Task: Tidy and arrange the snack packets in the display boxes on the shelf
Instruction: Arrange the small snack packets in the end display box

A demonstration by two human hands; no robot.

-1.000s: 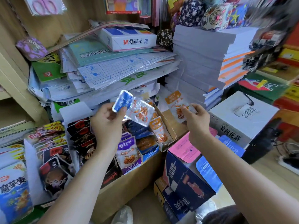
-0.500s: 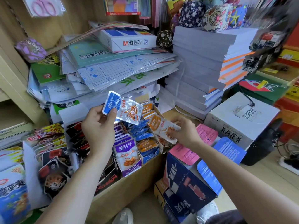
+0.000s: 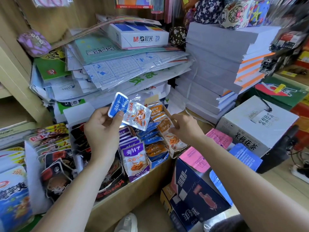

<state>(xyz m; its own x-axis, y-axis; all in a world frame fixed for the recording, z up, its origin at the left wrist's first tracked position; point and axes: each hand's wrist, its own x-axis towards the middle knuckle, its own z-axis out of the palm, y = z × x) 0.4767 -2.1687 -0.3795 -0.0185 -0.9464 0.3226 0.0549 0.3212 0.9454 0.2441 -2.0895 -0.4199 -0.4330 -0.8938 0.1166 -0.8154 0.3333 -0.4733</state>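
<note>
Orange packet [image 3: 168,129], held aloft a second ago, now lies in the rightmost display box [image 3: 173,152]; right hand [image 3: 184,127] released, left hand [image 3: 102,129] pinches blue packet [image 3: 119,104] and clear packet [image 3: 138,117], unsorted.

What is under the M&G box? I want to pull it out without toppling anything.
The M&G box lies on a teal booklet, above grid sheets and more stacked paper. A striped strip leans over its left end. Deeper layers are covered.
</note>
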